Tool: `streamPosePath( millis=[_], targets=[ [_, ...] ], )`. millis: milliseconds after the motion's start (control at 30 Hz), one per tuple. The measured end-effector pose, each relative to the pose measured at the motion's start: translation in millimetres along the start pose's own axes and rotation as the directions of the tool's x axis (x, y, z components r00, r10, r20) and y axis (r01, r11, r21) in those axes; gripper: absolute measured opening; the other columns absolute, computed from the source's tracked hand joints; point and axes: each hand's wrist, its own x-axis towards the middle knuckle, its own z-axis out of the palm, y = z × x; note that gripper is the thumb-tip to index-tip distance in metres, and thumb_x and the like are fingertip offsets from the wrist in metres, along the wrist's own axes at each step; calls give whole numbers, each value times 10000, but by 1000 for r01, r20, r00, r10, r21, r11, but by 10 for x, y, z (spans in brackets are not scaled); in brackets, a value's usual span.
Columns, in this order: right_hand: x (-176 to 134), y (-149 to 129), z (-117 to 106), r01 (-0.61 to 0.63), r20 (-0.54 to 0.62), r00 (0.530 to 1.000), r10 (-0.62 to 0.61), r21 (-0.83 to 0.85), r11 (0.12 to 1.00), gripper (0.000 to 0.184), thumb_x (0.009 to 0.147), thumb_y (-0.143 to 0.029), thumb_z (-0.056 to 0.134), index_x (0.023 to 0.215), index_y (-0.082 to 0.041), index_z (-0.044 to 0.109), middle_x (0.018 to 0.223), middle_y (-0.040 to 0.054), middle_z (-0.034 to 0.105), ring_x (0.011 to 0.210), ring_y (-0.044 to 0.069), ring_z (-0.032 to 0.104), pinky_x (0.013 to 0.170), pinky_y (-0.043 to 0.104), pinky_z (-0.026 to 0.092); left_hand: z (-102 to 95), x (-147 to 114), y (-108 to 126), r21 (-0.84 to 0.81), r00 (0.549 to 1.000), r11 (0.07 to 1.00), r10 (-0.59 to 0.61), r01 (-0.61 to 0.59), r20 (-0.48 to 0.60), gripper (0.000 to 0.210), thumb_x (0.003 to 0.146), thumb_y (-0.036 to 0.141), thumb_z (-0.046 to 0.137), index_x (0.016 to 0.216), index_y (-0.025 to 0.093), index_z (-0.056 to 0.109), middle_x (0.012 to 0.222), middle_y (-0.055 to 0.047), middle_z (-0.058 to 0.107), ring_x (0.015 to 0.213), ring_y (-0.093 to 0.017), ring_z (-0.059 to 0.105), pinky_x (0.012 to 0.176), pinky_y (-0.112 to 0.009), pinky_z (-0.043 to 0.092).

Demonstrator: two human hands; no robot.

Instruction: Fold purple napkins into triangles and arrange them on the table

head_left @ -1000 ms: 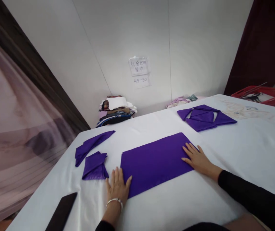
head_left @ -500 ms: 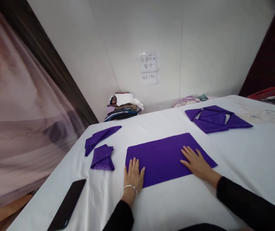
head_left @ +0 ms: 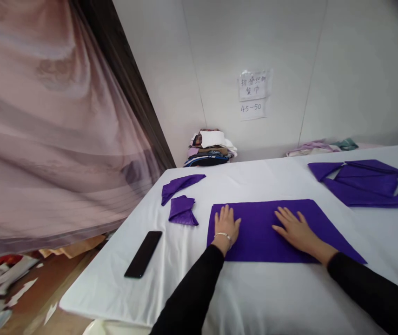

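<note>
A purple cloth napkin (head_left: 255, 237), folded into a flat rectangle, lies on the white-covered table (head_left: 255, 298). My left hand (head_left: 227, 224) rests flat on its left part, fingers stretched out, a bracelet at the wrist. On the right half, my right hand (head_left: 298, 232) lies palm down with its fingers spread. Left of the napkin sit a small folded purple napkin (head_left: 182, 211) and, behind it, a narrow folded one (head_left: 181, 186). Several folded purple pieces (head_left: 366, 184) overlap at the right back.
A black phone (head_left: 143, 254) lies near the table's left edge. Behind the table stands a stack of folded clothes (head_left: 211, 150); more fabric (head_left: 314, 148) lies along the wall. Handwritten paper signs (head_left: 253, 95) hang there. A pink curtain (head_left: 63, 116) drapes at the left.
The view has swung left, so things sit farther right in it. My left hand has moved up and inward on the napkin; my right hand still lies flat on it.
</note>
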Motion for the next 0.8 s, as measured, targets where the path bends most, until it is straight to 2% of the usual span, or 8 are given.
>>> streamPosePath(
  millis=[100,167,233,400,567,700,767,800],
  targets=[
    [323,-367,34,105,67,992,-108,56,993,658,863,-581,214,1357,-175,367,1429,109,317,1323,268,232,1044,530,151,144,216,138,-28,999,999,20,-19,43,622,872,529,216,1365,164,317,1474,-55,233,1360,-213,142,1106,-449,121],
    [449,-375,81,126,96,986,-133,71,989,654,860,-590,212,1363,-198,358,1435,92,310,1327,258,223,1050,519,149,210,300,37,-29,997,999,-32,34,65,675,852,582,183,1372,168,304,1473,-45,237,1361,-212,135,1108,-446,111],
    [509,-199,128,100,103,989,-105,61,993,653,857,-598,203,1366,-217,350,1442,75,299,1333,252,204,1052,513,152,229,345,-174,-18,992,994,-102,103,69,713,841,607,155,1381,158,283,1473,-50,234,1361,-219,133,1106,-447,116],
    [480,591,207,-89,84,992,92,-35,995,639,860,-555,182,1371,-202,332,1454,80,274,1336,272,185,1031,536,189,175,402,-716,27,963,965,-262,261,65,685,858,558,156,1380,131,277,1475,-74,223,1358,-239,141,1099,-463,119],
    [391,1029,84,-242,96,964,248,-71,968,618,865,-519,191,1356,-177,346,1450,107,278,1328,281,205,1027,543,191,134,442,-892,54,952,952,-303,300,41,588,881,480,204,1360,160,320,1467,-68,251,1353,-234,163,1087,-479,142],
    [373,842,-145,-317,86,943,320,-52,947,622,879,-468,222,1339,-71,355,1419,201,298,1309,341,224,993,595,194,54,412,-777,56,950,948,-313,312,4,544,899,414,222,1340,123,351,1448,-119,284,1337,-270,207,1067,-510,173],
    [334,548,-198,-267,65,961,269,-34,963,632,883,-453,240,1313,-12,378,1393,258,309,1300,384,213,974,629,176,43,333,-547,53,955,953,-297,297,-17,556,902,405,224,1337,82,350,1434,-163,294,1327,-304,223,1056,-532,185],
    [296,356,-194,-222,58,973,223,-27,975,625,884,-457,249,1321,-28,375,1408,237,296,1314,366,188,997,608,154,60,271,-384,51,963,961,-269,270,-26,567,902,412,229,1341,72,344,1433,-169,293,1326,-309,222,1060,-530,181]
  ],
)
